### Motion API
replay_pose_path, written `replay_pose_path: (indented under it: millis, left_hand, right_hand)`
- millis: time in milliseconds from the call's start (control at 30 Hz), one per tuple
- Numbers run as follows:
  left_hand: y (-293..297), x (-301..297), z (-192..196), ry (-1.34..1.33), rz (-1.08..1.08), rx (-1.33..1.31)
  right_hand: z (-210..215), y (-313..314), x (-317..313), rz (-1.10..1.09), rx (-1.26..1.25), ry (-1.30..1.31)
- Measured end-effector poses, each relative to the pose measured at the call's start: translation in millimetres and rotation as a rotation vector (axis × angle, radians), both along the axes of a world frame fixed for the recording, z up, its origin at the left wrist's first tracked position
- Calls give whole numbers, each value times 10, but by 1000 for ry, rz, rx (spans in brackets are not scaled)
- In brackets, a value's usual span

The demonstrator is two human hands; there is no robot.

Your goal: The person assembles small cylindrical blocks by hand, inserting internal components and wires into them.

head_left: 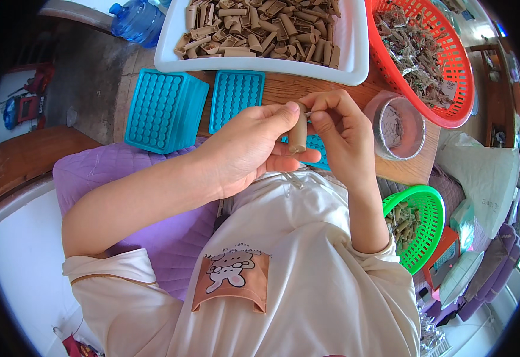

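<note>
A small brown tube (297, 137) is held upright between the thumb and fingers of my left hand (239, 143), with its lower end showing. My right hand (349, 134) is closed in a pinch beside the tube's upper part, on a thin pale piece (309, 113) that I cannot make out well. Clear thin strands (293, 179) hang below the tube in front of my shirt. Partly hidden under my hands lies a teal tray (315, 144) with round cups.
Beyond my hands, a white tub (260, 64) holds many brown tube pieces. To the left stand a stack of teal trays (190, 110) and a single teal tray (236, 98). Rightward are a red basket (459, 77), a clear round container (416, 134) and a green basket (431, 229).
</note>
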State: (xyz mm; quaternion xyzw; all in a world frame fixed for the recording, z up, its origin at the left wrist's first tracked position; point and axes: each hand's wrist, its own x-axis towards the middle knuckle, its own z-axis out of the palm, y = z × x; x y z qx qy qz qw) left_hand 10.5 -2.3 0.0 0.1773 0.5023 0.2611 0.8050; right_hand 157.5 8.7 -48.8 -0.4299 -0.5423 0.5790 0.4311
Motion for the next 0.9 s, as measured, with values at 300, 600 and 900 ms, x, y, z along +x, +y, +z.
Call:
replay_pose_path:
  millis: [300, 600, 900]
  left_hand:
    - [-19, -33, -28, 38, -96, -31]
    - [-66, 13, 86, 627, -292, 1328]
    - [-147, 58, -44, 531, -296, 1788]
  right_hand:
    - [-39, 69, 97, 190, -77, 76]
    - [7, -270, 336, -47, -440, 672]
    - [158, -459, 141, 220, -606, 1088]
